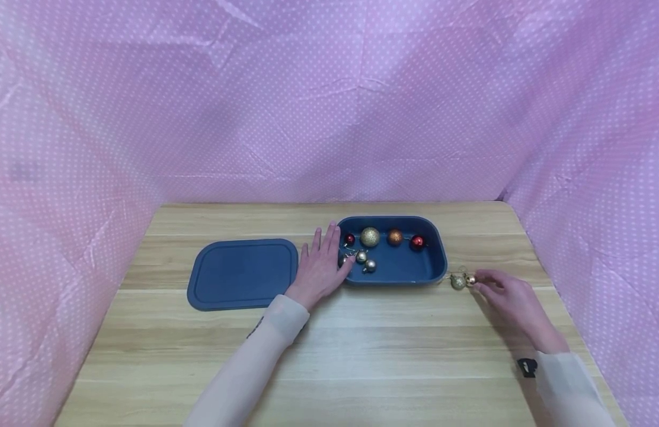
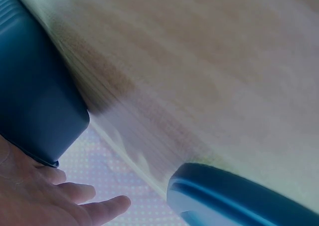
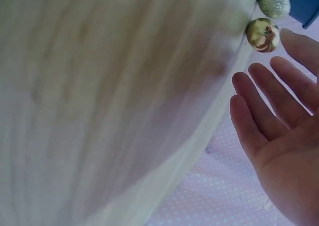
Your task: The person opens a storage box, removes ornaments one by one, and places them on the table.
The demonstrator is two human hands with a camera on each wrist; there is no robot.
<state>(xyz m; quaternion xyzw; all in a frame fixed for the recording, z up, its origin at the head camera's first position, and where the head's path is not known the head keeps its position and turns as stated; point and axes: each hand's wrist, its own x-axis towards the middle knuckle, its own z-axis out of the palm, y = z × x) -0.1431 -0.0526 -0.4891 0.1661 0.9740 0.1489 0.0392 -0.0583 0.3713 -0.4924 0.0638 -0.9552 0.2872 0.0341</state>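
My left hand (image 1: pixel 320 270) lies over the left end of a dark blue open box (image 1: pixel 399 281), its fingers spread and straight along the rim. Inside are a glittery gold bauble (image 1: pixel 370 237), an orange bauble (image 1: pixel 395 238), a red bauble (image 1: pixel 417 242), a small dark red one (image 1: pixel 349 239) and several small gold-toned ones (image 1: pixel 361 257). Just right of the box, a glittery gold bauble (image 3: pixel 274 2) and a shiny gold bauble (image 3: pixel 262 35) sit side by side on the table. Beside the shiny one is my right hand (image 3: pixel 289 131), fingers extended and nothing in its palm.
A flat blue lid (image 1: pixel 243 274) lies on the wooden table (image 1: pixel 372 356), left of the box. Pink dotted cloth (image 1: pixel 329 118) hangs behind and on both sides of the table. Thin gold strings (image 1: pixel 461 270) trail from the loose baubles.
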